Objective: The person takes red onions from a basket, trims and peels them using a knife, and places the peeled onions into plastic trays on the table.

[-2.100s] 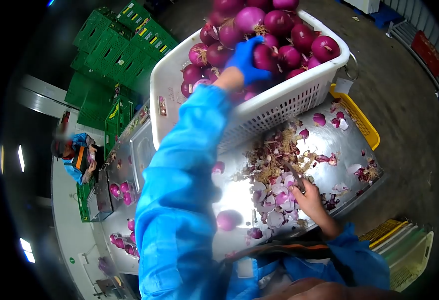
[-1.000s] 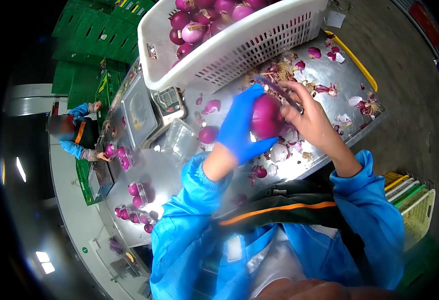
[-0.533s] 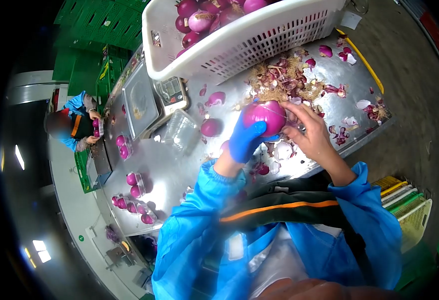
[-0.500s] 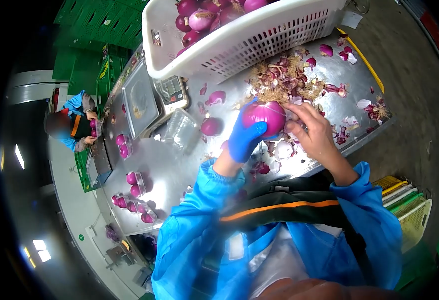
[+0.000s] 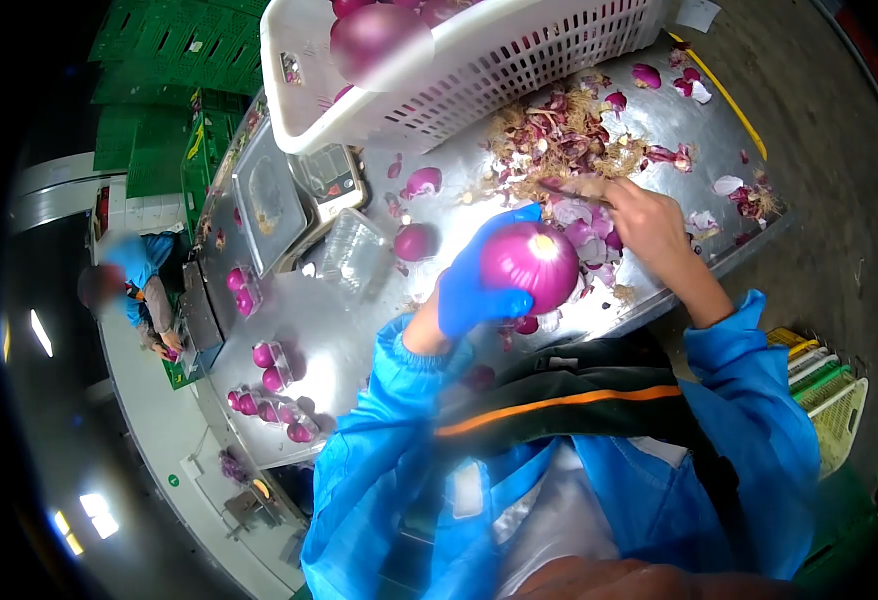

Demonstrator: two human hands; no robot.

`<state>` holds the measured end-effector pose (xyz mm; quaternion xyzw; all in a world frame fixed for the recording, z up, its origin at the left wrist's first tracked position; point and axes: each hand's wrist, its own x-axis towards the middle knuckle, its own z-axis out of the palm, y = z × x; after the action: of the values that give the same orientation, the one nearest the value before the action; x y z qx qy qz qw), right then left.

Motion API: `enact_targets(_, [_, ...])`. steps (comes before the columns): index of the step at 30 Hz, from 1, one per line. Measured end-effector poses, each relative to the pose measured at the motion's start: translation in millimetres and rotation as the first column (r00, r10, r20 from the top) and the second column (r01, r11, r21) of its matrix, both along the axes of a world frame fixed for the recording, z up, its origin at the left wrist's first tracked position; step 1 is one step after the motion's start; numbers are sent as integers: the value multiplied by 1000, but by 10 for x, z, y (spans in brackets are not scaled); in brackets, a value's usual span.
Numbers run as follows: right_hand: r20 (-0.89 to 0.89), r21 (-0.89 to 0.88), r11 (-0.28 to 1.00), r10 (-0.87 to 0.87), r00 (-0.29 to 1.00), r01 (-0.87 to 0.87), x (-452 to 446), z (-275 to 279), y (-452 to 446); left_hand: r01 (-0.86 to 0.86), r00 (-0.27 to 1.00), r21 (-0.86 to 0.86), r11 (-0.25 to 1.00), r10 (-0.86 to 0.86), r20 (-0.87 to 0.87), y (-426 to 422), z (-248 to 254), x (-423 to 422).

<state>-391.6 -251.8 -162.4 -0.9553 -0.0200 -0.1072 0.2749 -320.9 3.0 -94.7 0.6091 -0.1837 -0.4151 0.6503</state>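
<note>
My left hand point(image 5: 474, 280), in a blue glove, is wrapped round a peeled red onion point(image 5: 531, 275). The onion's pale cut end faces up. My bare right hand point(image 5: 647, 225) is closed on what looks like a small knife point(image 5: 574, 187), its blade pointing left over the trimmings. Dry roots and skins point(image 5: 559, 130) lie heaped beyond both hands. Loose purple peel point(image 5: 589, 235) is scattered between the onion and my right hand. Another peeled red onion point(image 5: 415, 242) rests on the metal table point(image 5: 359, 335), left of my glove.
A white basket point(image 5: 489, 80) of red onions stands at the table's far side. Left are a scale point(image 5: 329, 185), a clear plastic tray point(image 5: 356, 255) and packed onions point(image 5: 269, 410). A co-worker point(image 5: 144, 280) in blue is at far left. Crates point(image 5: 829, 400) stand right, below table height.
My right hand has left the onion and moved right, with the knife-like tool now showing. The onion has turned its cut end up and come slightly nearer. The co-worker has bent lower.
</note>
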Motion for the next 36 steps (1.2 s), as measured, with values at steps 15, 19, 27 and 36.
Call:
enact_targets(15, [-307, 889, 436, 343, 888, 138, -205, -71, 620, -68, 945, 327, 943, -45, 325, 217, -233, -314])
enact_targets(19, [-424, 640, 768, 311, 851, 38, -290, -85, 1023, -210, 741, 479, 852, -181, 647, 713, -540, -577])
enact_targets(27, [-214, 555, 832, 124, 969, 16, -346, -708, 1326, -594, 388, 331, 734, -99, 916, 1337, -879, -460])
enact_targets(36, [-576, 637, 694, 138, 805, 337, -494, -881, 1636, -425, 800, 507, 750, 48, 599, 1625, -1403, 91])
